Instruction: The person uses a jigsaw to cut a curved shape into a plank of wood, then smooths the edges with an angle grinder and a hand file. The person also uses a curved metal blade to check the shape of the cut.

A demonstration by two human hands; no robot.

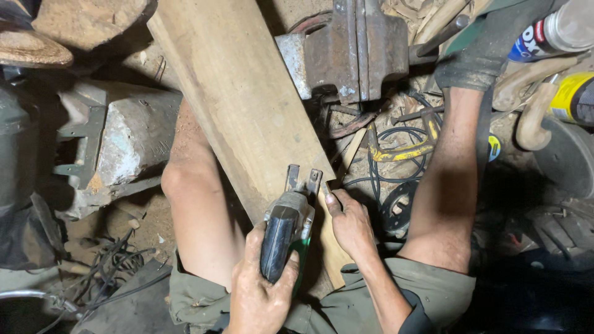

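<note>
A long pale wooden plank (247, 105) runs diagonally from the top left down to my lap, its far part beside a rusty bench vise (356, 49). My left hand (257, 297) is closed around the black-and-green body of a hand-held power saw (284, 229), whose metal foot rests on the plank's near end. To the right of the saw foot, my right hand (349, 222) lies on the plank's edge, fingertips pressing the wood. My bare knees sit on either side of the plank.
A grey metal block (124, 136) stands at the left. Black cables (396, 179) and a yellow-framed tool (405, 151) lie on the dirt floor between my legs. Spray cans (566, 31) and curved wooden handles (532, 117) crowd the top right. More wires lie at bottom left.
</note>
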